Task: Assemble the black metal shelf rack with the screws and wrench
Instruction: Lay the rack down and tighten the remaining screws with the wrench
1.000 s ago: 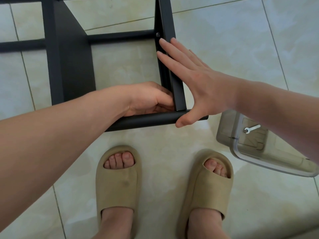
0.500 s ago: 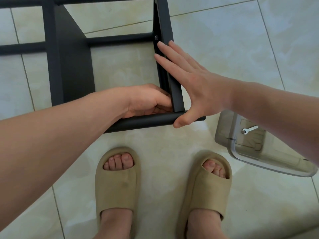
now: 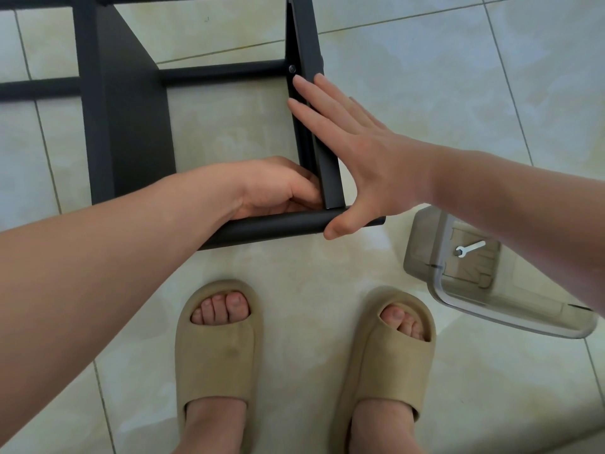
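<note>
Partly built black metal shelf rack (image 3: 131, 126) lying on tiled floor (image 3: 425, 93). Round crossbar (image 3: 271, 228) butted against angle upright (image 3: 329, 178), apt to slip off line if pressure eases. Left hand (image 3: 278, 188) curled into that corner, contents impossible to tell. Right hand (image 3: 357, 152) flat, fingers straight along upright, thumb on crossbar. Wrench (image 3: 469, 249) nearby in clear box (image 3: 510, 317).

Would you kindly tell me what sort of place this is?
Likely a room at home: glossy tiled floor, beige slippers on the feet, and the black rack set on the tiles.
</note>
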{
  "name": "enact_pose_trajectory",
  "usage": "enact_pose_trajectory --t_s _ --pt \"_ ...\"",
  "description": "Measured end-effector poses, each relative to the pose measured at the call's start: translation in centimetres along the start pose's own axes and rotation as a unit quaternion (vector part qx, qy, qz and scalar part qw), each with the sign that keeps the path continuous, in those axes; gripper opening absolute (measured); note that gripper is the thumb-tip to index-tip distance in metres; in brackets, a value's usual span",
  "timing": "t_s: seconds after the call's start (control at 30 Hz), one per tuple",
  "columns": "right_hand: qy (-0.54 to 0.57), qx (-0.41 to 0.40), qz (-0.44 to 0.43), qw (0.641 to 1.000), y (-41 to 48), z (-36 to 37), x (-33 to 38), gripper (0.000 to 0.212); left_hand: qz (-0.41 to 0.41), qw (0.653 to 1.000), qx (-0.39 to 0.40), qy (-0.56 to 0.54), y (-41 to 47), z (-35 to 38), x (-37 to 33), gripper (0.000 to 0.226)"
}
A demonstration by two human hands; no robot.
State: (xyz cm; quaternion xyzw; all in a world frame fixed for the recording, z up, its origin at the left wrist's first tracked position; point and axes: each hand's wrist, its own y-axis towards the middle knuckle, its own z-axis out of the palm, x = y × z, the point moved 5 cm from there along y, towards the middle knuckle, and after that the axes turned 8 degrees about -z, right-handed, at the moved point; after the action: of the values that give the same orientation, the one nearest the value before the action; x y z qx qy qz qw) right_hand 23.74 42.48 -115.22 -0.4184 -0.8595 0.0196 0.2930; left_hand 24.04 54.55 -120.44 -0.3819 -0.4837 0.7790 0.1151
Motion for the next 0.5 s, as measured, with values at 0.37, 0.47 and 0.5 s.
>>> enact_pose_trajectory --t_s 0.37,0.47,0.5 --pt "0.006 0.001 0.0 1.0 0.09 0.08 0.08 0.144 -0.024 0.997 0.073 -0.019 0.0 0.32 0.29 0.019" --pt "0.006 0.002 0.0 1.0 0.07 0.08 0.08 0.145 -0.011 0.999 0.041 0.004 0.11 0.17 0.25 0.016" --pt "0.006 0.002 0.001 1.0 0.07 0.09 0.07 0.145 -0.007 0.999 0.039 -0.001 0.14 0.11 0.23 0.014"
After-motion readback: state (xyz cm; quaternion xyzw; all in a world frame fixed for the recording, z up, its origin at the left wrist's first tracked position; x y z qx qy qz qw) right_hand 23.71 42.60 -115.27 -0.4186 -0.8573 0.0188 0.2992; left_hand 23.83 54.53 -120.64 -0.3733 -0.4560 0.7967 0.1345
